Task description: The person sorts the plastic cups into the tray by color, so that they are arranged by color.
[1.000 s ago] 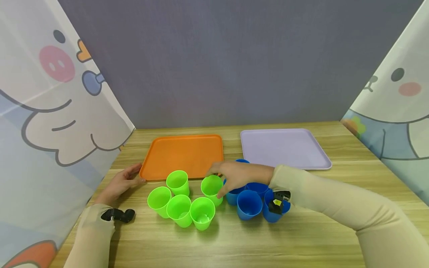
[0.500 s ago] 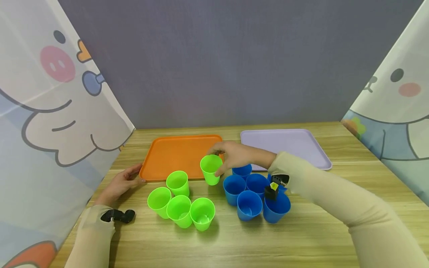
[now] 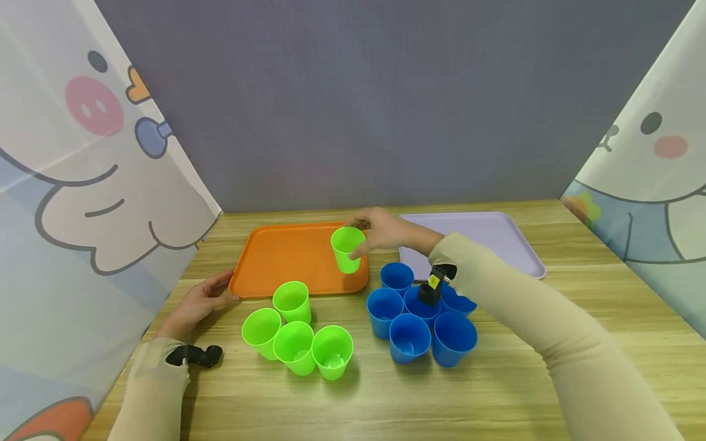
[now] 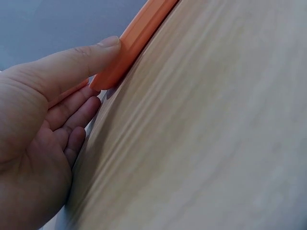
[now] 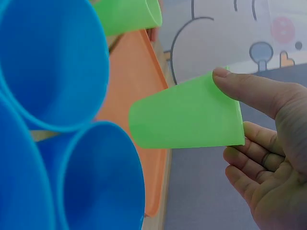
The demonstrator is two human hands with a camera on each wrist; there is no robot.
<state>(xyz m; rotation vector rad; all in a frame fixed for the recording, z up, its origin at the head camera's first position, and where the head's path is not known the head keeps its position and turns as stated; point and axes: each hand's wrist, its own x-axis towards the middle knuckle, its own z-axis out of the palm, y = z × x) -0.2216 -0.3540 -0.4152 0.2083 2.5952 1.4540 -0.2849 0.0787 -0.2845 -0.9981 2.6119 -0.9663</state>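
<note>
The right hand has carried one green cup up and away from the others, toward the far side. Half a second ago the cup was just off the near edge of the orange tray; now it appears above the tray's near right part, upright in the head view. The thumb and fingers pinch it at the rim. No contact between its base and the tray can be made out, so the carry looks unfinished and the cup is best judged as not yet set down.

The left hand has stayed at the tray's near left corner, holding it between thumb and fingers, which probably steadies it. Four green cups remain standing on the table, near of the orange tray. To their right stand six blue cups, apparently undisturbed, near of the lilac tray.
</note>
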